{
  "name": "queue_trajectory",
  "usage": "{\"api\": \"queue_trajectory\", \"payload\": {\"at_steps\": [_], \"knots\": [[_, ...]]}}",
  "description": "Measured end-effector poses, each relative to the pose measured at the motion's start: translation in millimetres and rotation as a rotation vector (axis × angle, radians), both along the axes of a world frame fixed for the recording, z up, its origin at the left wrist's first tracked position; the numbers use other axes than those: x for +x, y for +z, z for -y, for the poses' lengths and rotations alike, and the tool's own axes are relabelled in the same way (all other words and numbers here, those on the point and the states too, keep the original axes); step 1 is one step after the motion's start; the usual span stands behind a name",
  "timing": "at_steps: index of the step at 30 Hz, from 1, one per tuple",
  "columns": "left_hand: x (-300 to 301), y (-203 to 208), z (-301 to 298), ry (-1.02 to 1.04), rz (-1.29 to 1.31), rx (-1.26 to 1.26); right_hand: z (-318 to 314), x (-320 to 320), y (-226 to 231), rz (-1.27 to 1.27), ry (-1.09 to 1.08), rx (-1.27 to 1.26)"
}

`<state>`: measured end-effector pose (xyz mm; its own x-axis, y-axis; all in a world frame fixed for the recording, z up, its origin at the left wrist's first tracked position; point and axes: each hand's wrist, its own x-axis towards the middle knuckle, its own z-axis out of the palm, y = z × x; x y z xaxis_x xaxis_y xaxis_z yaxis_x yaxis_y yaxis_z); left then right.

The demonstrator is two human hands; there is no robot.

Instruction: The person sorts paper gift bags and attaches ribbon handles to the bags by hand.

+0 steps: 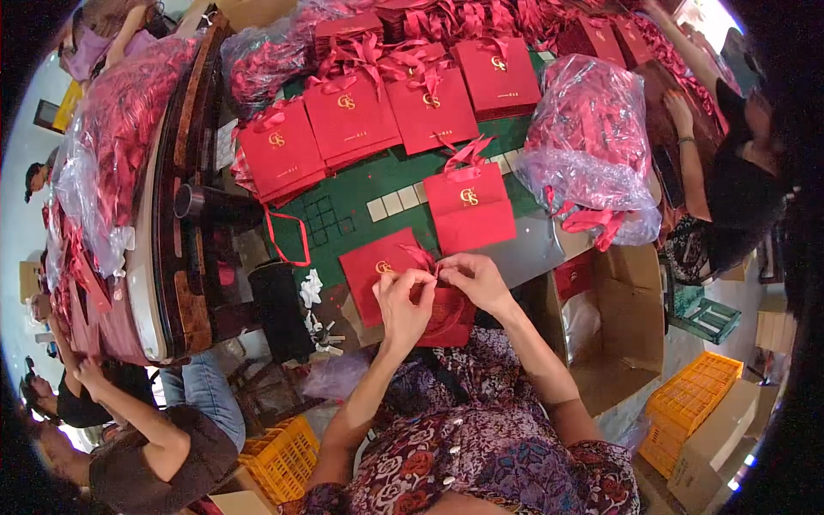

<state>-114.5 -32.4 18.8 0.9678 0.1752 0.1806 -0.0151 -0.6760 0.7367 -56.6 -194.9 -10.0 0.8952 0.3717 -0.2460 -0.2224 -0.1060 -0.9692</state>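
Observation:
A red paper gift bag with a gold emblem lies tilted at the table's near edge, partly under my hands. My left hand pinches a red ribbon at the bag's top with thumb and forefinger. Close beside it, my right hand is closed on the same ribbon, fingertips almost touching the left ones. The exact ends in each pinch are hidden by the fingers. Just beyond, another red bag with a ribbon bow rests on the green table.
Stacks of red bags line the far side. A clear plastic sack of red ribbons sits at right, above an open cardboard box. At left stand a dark cup and a black container. Other people work on both sides.

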Motion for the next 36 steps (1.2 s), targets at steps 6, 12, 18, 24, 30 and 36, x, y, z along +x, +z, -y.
{"api": "queue_trajectory", "payload": {"at_steps": [6, 12, 18, 24, 30, 36], "knots": [[3.2, 2.1, -2.8, -0.062, -0.004, -0.024, 1.1, 5.4, -7.5, -0.004, 0.058, 0.059], [3.8, 12.6, -15.3, -0.056, 0.171, -0.025, 12.9, 6.8, 8.0, -0.013, -0.009, 0.136], [-21.8, -5.2, -35.8, -0.196, -0.365, -0.290, 19.2, 5.9, 17.2, -0.130, -0.026, 0.261], [-33.9, 10.9, -27.2, -0.358, -0.239, -0.242, 23.9, 5.3, 21.7, -0.077, -0.121, 0.244], [-55.1, 25.5, -27.8, -0.352, -0.279, -0.225, 47.5, 26.0, 24.3, -0.127, -0.259, 0.245], [-54.0, 35.5, -20.6, -0.362, -0.308, -0.329, 45.0, 27.2, 19.7, -0.124, -0.258, 0.310]]}}
